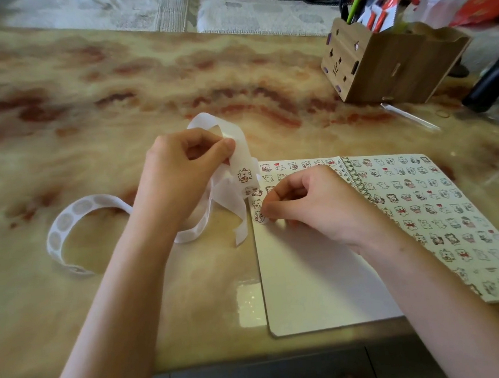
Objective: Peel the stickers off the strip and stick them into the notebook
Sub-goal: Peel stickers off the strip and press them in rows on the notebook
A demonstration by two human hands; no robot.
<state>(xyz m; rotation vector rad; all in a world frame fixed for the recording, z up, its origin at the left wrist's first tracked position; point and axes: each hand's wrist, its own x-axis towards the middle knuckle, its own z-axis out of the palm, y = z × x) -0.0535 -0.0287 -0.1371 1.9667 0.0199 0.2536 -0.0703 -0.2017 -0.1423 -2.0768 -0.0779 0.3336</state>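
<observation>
An open spiral notebook (310, 274) lies at the front right of the table; its right page is covered with small bear stickers and its left page has a few rows at the top. My left hand (180, 170) pinches a long white backing strip (78, 206) that loops over the table to the left, with one bear sticker (244, 175) showing just below my fingers. My right hand (306, 202) has curled fingers and holds a small sticker (259, 217) against the left edge of the left page.
A wooden pen holder (388, 62) full of pens stands at the back right. Beside it lie a clear pen (411, 116) and a dark object (492, 83) at the right edge. The marbled table top (113, 89) stretches away to the left and back.
</observation>
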